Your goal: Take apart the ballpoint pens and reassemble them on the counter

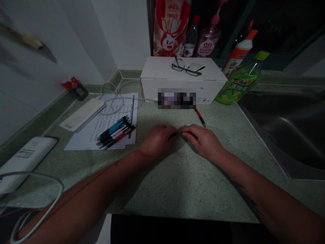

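Both my hands meet over the middle of the speckled green counter (182,179). My left hand (157,139) and my right hand (204,140) are closed on the two ends of one blue and black pen (179,134), held just above the counter. A red and black pen (200,117) lies loose a little beyond my right hand. Several more pens (116,132) lie in a bunch on a sheet of printed paper (101,123) to the left of my left hand.
A white box (162,73) with glasses (187,68) on it stands at the back. A green bottle (240,83) leans beside it. A steel sink (291,125) is at the right. Power banks (82,114) and cables (119,98) lie left.
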Action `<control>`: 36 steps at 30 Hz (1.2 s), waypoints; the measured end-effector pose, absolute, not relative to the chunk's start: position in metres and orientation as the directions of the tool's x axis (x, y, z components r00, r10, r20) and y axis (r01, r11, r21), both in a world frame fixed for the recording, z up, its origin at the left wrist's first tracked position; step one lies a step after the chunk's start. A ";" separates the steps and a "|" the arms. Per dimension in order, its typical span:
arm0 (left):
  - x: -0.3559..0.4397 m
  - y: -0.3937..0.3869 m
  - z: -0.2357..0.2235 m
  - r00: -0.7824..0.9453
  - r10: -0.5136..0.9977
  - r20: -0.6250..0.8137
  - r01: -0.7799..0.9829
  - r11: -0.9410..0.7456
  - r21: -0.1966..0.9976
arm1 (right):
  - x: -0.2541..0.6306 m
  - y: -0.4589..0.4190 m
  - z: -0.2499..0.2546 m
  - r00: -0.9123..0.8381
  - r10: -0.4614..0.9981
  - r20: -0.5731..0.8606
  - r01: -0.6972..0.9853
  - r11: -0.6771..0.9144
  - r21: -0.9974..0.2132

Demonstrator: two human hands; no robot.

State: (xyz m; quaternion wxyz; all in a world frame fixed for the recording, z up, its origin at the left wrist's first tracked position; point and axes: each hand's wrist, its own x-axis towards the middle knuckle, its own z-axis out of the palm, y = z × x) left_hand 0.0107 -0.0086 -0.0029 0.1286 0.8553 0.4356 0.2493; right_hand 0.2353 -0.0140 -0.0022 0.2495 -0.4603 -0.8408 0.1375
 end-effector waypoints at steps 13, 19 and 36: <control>0.011 -0.007 -0.005 0.497 0.821 0.281 0.678 -0.570 0.465 | 0.237 -0.012 -0.003 -0.487 0.824 0.291 0.691 0.567 -0.448; 0.010 -0.008 -0.003 0.479 0.818 0.318 0.687 -0.575 0.445 | 0.234 -0.013 -0.001 -0.475 0.828 0.300 0.689 0.561 -0.459; 0.010 -0.008 -0.005 0.506 0.802 0.317 0.673 -0.597 0.436 | 0.234 -0.014 -0.003 -0.488 0.830 0.269 0.687 0.556 -0.468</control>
